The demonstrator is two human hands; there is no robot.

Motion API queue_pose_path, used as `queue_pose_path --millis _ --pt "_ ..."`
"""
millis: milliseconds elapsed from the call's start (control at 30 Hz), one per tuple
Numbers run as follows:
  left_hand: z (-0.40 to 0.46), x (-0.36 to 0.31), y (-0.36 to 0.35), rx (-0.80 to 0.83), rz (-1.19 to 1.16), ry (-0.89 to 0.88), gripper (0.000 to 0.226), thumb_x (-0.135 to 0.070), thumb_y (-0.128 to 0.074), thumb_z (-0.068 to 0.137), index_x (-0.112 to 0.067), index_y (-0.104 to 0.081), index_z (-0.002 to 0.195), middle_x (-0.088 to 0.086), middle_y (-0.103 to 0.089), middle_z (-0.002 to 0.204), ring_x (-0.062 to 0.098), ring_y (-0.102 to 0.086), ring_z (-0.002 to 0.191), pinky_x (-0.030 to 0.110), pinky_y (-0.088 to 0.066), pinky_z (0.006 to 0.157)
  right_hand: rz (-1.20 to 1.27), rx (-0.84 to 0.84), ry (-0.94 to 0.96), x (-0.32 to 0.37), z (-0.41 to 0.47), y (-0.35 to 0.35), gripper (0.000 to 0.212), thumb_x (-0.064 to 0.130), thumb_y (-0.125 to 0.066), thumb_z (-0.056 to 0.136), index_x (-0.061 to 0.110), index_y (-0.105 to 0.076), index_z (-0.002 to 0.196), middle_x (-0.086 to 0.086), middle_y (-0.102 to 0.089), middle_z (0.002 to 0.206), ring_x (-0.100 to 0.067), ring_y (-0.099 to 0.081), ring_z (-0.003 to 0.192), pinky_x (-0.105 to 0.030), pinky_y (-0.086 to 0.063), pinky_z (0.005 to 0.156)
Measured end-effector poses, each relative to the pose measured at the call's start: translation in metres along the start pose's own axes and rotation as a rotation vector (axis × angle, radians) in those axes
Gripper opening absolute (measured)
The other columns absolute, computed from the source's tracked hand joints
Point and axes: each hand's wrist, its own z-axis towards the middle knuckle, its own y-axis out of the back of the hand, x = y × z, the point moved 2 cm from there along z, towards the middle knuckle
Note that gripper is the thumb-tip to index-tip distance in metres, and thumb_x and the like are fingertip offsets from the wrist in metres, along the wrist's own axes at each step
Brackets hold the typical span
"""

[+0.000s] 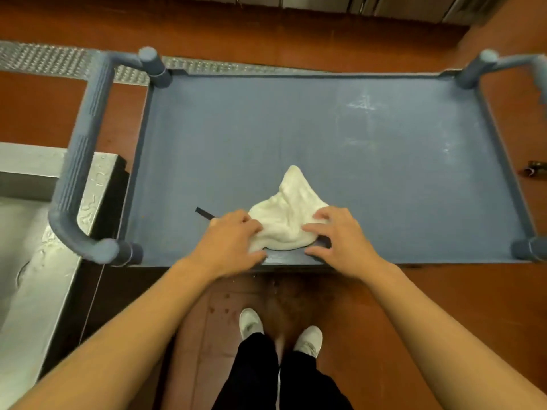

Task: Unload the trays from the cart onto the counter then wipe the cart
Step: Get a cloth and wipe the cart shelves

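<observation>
A blue-grey cart [370,149] fills the middle of the view, its flat top bare of trays and marked with pale smears at the right. A crumpled white cloth [288,213] lies on the top near the front edge. My left hand [229,242] presses on the cloth's left side with fingers spread. My right hand [340,236] rests on the cloth's right edge, fingers spread over it. A small dark strip [204,213] lies on the cart just left of my left hand.
The cart's handle [80,161] loops out at the left, over a wet steel counter and sink [26,232]. A metal floor grate [59,62] runs behind the cart. My feet [278,332] stand on red floor in front.
</observation>
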Motion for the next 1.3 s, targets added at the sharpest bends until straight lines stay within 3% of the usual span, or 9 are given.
queue_pose_path --millis 167,300,500,667,733,833,933,1100,1300 --pt "-0.013 -0.008 -0.027 -0.144 0.071 0.056 0.035 -0.01 -0.064 0.089 -0.01 -0.065 0.125 0.015 -0.063 0.119 0.04 -0.06 0.104 0.047 -0.045 0.094 -0.138 0.009 -0.009 0.014 0.011 -0.001 0.024 0.032 -0.062 0.101 0.02 -0.071 0.12 -0.001 -0.062 0.124 -0.028 -0.05 0.117 -0.041 -0.041 0.095" --pt "-0.029 -0.013 0.0 -0.145 -0.169 0.168 0.03 -0.01 -0.049 0.103 -0.01 -0.057 0.132 0.014 -0.067 0.122 0.033 -0.061 0.102 0.035 -0.043 0.08 0.12 0.112 -0.123 0.029 0.014 0.017 0.022 0.032 -0.053 0.105 0.013 -0.065 0.106 -0.003 -0.066 0.098 -0.025 -0.057 0.092 -0.037 -0.04 0.077" --pt "-0.085 -0.017 0.016 -0.068 -0.257 0.132 0.025 -0.007 -0.043 0.101 -0.015 -0.059 0.119 0.008 -0.068 0.106 0.025 -0.06 0.089 0.032 -0.038 0.068 0.231 0.256 -0.102 0.058 -0.042 0.022 0.035 0.026 -0.041 0.106 0.017 -0.041 0.072 -0.004 -0.045 0.072 -0.018 -0.037 0.066 -0.038 -0.031 0.063" --pt "-0.136 -0.015 0.001 -0.036 -0.309 0.133 0.011 -0.027 -0.049 0.104 -0.024 -0.058 0.108 -0.002 -0.065 0.093 0.013 -0.059 0.076 0.023 -0.041 0.061 0.409 0.283 -0.081 0.075 -0.088 0.028 0.044 0.049 -0.06 0.098 0.009 -0.058 0.08 0.014 -0.054 0.069 -0.006 -0.046 0.062 -0.024 -0.036 0.061" --pt "-0.149 -0.01 -0.008 -0.02 -0.336 0.134 0.026 -0.05 -0.064 0.095 -0.03 -0.059 0.11 -0.01 -0.067 0.099 0.007 -0.063 0.082 0.022 -0.047 0.067 0.332 0.356 -0.047 0.081 -0.098 0.029 0.031 0.053 -0.079 0.081 0.025 -0.07 0.091 0.025 -0.065 0.082 0.0 -0.059 0.074 -0.016 -0.043 0.064" --pt "-0.16 0.002 -0.023 0.044 -0.325 0.124 0.033 -0.055 -0.072 0.087 -0.036 -0.056 0.109 -0.014 -0.067 0.104 0.004 -0.064 0.092 0.025 -0.056 0.079 0.101 0.438 -0.006 0.086 -0.107 0.016 0.032 0.046 -0.085 0.073 0.03 -0.071 0.096 0.013 -0.067 0.094 -0.011 -0.062 0.087 -0.027 -0.05 0.072" --pt "-0.173 0.018 -0.029 0.085 -0.344 0.105 0.031 -0.051 -0.076 0.085 -0.036 -0.058 0.105 -0.016 -0.067 0.103 0.004 -0.064 0.093 0.021 -0.053 0.077 0.151 0.371 -0.071 0.09 -0.119 0.004 0.011 0.026 -0.075 0.08 0.029 -0.07 0.089 0.009 -0.065 0.094 -0.014 -0.062 0.087 -0.031 -0.053 0.073" --pt "-0.196 0.05 -0.035 0.143 -0.299 0.113 0.029 -0.055 -0.082 0.078 -0.035 -0.066 0.091 -0.014 -0.068 0.092 0.004 -0.064 0.086 0.022 -0.05 0.074 0.342 0.225 -0.155 0.088 -0.151 -0.004 0.016 0.041 -0.082 0.08 0.03 -0.073 0.087 0.007 -0.07 0.091 -0.01 -0.065 0.082 -0.03 -0.054 0.072" --pt "-0.209 0.065 -0.021 0.14 -0.412 0.117 0.031 -0.06 -0.082 0.076 -0.03 -0.076 0.082 -0.012 -0.074 0.082 0.006 -0.069 0.079 0.021 -0.053 0.071 0.601 0.0 -0.203 0.113 -0.19 -0.003 0.011 0.033 -0.076 0.09 0.023 -0.073 0.091 -0.001 -0.07 0.09 -0.006 -0.063 0.078 -0.023 -0.05 0.068"
